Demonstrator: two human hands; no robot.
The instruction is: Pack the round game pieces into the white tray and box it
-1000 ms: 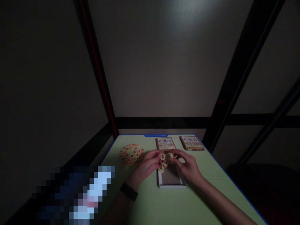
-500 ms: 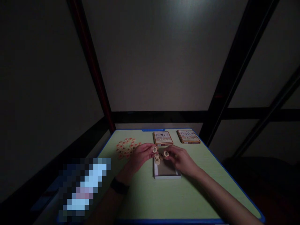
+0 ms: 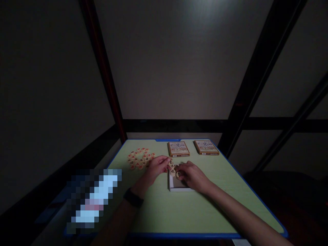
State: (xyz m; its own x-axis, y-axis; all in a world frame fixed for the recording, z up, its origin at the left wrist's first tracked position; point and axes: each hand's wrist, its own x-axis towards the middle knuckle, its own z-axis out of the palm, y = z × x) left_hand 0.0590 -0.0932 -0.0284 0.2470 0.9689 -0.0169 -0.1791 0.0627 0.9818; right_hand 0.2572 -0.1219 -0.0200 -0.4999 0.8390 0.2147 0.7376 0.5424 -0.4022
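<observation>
Round Chinese chess pieces with dark characters lie in the shallow box tray (image 3: 182, 189) in front of me. My left hand (image 3: 159, 166) is closed on a Chinese chess piece (image 3: 171, 162) over the tray's far left corner. Inside the tray, my right hand (image 3: 191, 174) has its fingertips on another chess piece (image 3: 178, 174), beside one more piece (image 3: 172, 173). The right hand covers much of the tray's right side. To the left, a loose spread of chess pieces (image 3: 139, 166), mostly with red characters, lies on the table.
The green table (image 3: 164, 215) has a blue rim. Two printed game boxes, one behind the tray (image 3: 178, 149) and one farther right (image 3: 206, 147), lie near the far edge. A blurred-out bright object (image 3: 96, 200) is at the left edge.
My right hand has lowered its chess piece from above the tray into it, moving slightly left. My left hand stays nearly in place, still holding a piece.
</observation>
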